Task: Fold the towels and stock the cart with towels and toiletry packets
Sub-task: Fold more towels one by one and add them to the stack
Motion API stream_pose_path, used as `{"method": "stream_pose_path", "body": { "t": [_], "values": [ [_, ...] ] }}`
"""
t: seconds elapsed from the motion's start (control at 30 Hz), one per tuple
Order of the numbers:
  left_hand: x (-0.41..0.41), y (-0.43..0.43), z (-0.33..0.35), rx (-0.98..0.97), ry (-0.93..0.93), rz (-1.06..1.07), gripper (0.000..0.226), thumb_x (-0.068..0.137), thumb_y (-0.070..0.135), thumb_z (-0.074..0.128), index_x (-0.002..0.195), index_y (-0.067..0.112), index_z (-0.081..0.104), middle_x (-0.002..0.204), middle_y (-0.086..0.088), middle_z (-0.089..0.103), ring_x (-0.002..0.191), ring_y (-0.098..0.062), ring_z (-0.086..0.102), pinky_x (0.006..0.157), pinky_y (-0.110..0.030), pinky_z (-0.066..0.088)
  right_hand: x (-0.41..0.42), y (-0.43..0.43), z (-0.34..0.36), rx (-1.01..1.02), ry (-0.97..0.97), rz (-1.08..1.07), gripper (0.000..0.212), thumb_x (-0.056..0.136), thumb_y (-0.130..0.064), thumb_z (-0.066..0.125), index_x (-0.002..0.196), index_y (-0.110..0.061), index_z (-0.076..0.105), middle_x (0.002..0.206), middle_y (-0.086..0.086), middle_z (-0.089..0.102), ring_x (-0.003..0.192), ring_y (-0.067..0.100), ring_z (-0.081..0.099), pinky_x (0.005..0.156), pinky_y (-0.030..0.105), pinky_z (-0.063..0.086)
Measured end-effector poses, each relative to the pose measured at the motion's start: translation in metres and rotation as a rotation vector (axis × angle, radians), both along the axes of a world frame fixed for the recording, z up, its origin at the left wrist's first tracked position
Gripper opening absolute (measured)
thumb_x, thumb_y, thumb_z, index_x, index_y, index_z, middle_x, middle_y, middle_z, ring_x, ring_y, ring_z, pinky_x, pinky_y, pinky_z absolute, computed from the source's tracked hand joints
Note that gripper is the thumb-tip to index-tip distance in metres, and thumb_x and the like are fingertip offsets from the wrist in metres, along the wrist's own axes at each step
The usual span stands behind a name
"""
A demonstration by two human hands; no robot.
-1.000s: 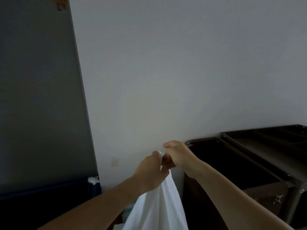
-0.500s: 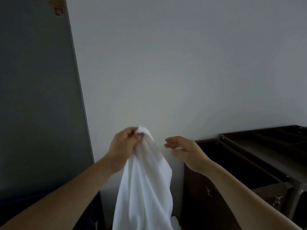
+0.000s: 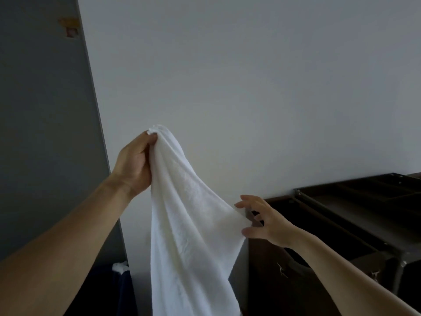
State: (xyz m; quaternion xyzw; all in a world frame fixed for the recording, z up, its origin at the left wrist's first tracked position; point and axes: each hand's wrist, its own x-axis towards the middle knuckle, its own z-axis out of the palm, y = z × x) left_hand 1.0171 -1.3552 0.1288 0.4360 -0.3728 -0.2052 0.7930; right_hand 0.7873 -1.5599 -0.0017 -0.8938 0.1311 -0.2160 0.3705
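Pale wall (image 3: 250, 87): fills centre and right of frame.
Grey panel (image 3: 41, 133): left side.
Towel (image 3: 189, 236): white, soft, creased in long folds; hangs unfolded from centre frame down past the bottom edge, one side drawn rightward.
Dark cart (image 3: 355, 206): lower right, top trays in shadow.
My left hand (image 3: 134, 165): fist bunched around the towel's top.
My right hand (image 3: 264, 221): pinches the towel's side edge, remaining fingers spread.
Sticker (image 3: 69, 27): upper left, blurred.

1 wide-angle head-worn camera faces forward at a pale wall (image 3: 250, 76), the cart (image 3: 355, 202) near at lower right.
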Motion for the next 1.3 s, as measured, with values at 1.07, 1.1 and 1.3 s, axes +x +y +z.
{"method": "stream_pose_path", "body": {
  "t": [1.07, 1.1, 1.3],
  "values": [
    [0.087, 0.041, 0.030, 0.412, -0.496, 1.138, 0.030, 0.106, 0.025, 0.029, 0.107, 0.001, 0.048, 0.099, -0.012, 0.045, 0.089, -0.024, 0.042, 0.073, -0.031, 0.028, 0.037, 0.008, 0.200, -0.555, -0.199, -0.278, 0.038, 0.075, -0.039, 0.085, 0.078, -0.026, 0.049, 0.075, -0.010, 0.052, 0.065, 0.007, 0.047, 0.055, 0.025, 0.033],
    [0.087, 0.042, 0.025, 0.402, -0.525, 1.148, 0.026, 0.106, 0.024, 0.029, 0.102, 0.004, 0.045, 0.098, -0.012, 0.045, 0.088, -0.024, 0.042, 0.073, -0.030, 0.027, 0.035, 0.005, 0.205, -0.542, -0.239, -0.297, 0.039, 0.073, -0.038, 0.086, 0.076, -0.029, 0.048, 0.075, -0.010, 0.052, 0.066, 0.008, 0.048, 0.055, 0.025, 0.035],
    [0.082, 0.042, 0.030, 0.249, -0.588, 1.208, 0.023, 0.106, 0.028, 0.027, 0.096, 0.009, 0.037, 0.087, -0.011, 0.051, 0.080, -0.030, 0.045, 0.069, -0.029, 0.025, 0.046, 0.002, 0.198, -0.263, -0.326, -0.435, 0.075, 0.076, -0.032, 0.086, 0.139, -0.017, 0.049, 0.117, 0.004, 0.058, 0.109, 0.024, 0.056, 0.094, 0.039, 0.047]
  ]
}}
